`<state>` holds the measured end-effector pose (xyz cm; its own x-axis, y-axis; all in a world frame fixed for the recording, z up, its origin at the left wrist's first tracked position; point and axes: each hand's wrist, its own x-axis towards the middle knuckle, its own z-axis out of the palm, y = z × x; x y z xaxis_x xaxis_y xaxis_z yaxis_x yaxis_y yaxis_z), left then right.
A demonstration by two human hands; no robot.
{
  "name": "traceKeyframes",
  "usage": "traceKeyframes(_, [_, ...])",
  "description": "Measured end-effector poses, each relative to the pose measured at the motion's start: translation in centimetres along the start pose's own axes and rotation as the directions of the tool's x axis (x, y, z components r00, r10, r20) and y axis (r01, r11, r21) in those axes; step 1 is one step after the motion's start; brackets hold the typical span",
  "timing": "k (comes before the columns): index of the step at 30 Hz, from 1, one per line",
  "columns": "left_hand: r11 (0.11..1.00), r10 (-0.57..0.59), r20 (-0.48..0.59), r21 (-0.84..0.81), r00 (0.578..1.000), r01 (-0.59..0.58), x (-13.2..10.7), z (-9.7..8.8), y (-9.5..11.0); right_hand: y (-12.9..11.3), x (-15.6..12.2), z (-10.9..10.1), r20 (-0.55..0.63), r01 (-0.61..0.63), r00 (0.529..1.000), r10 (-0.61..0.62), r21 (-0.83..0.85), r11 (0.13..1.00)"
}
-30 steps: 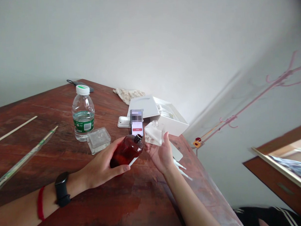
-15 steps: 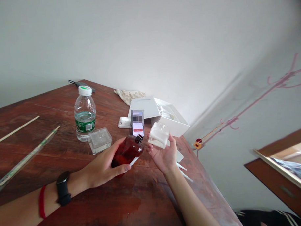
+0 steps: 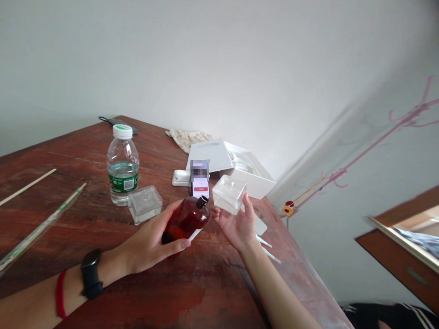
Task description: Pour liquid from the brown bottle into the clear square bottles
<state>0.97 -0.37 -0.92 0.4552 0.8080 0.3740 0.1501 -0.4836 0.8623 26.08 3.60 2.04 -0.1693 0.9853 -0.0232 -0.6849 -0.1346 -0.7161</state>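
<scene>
My left hand (image 3: pixel 150 241) is wrapped round a brown glass bottle (image 3: pixel 186 220) tilted to the right, its open black neck pointing toward my right hand. My right hand (image 3: pixel 236 224) is palm up and holds a clear square glass bottle (image 3: pixel 229 193) at the fingertips, just right of the brown bottle's neck. A black watch and a red band sit on my left wrist. Both hands hover low over the dark red wooden table (image 3: pixel 101 293).
A water bottle (image 3: pixel 122 164) with a white cap and a second square glass bottle (image 3: pixel 145 203) stand behind my left hand. A phone (image 3: pixel 200 180), a white open box (image 3: pixel 237 166), a cloth (image 3: pixel 188 137) and long thin sticks (image 3: pixel 38 228) lie around.
My right hand has turned the clear square bottle and brought it slightly left, nearer the brown bottle's neck. My left hand has barely moved.
</scene>
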Motion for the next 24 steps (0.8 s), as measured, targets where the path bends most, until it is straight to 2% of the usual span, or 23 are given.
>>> traceKeyframes(12, [1.000,0.015,-0.033,0.027,0.999,-0.014,-0.07,0.08,0.05,0.26,0.28,-0.58,-0.011,0.013,1.000,-0.012,0.023,1.000])
traceKeyframes(24, [1.000,0.009,0.030,0.017,0.999,-0.010,0.07,-0.17,-0.28,0.39,0.20,-0.45,0.010,0.003,1.000,-0.003,0.006,1.000])
